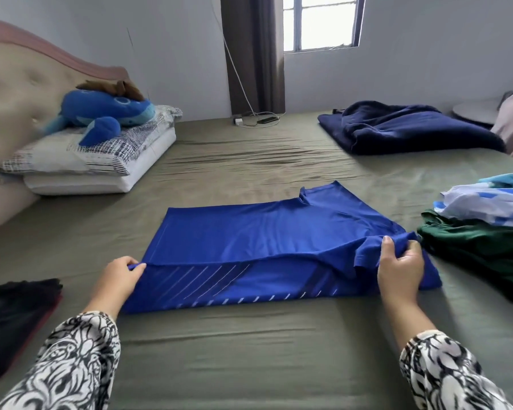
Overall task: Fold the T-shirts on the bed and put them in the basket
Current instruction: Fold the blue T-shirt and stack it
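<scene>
Near edge of frame: both patterned black-and-white sleeves (71, 365) came in from the bottom corners. Left hand (117, 278) at lower centre-left pinched the folded edge of the blue T-shirt (249, 229) between thumb and fingers. Right hand (400, 267) at centre-right gripped a bunched fold of the same shirt near its sleeve end, fingers curled round the cloth. The shirt lay across the middle of the frame on the green bed sheet (249, 350), near long edge lifted and turned partway over, showing a panel of pale diagonal stripes beneath. Dark folded clothes (15, 312) sat at the left edge, apart from the shirt. At the right edge, a pile of clothes (480, 226), green below, white and light blue on top, just beside the shirt's right end. Further back: pillows (95, 161) with a blue plush toy (107, 113) at upper left, a navy blanket (409, 128) at upper right. Beyond, a brown curtain (252, 54) and window (320, 22) at top centre.
</scene>
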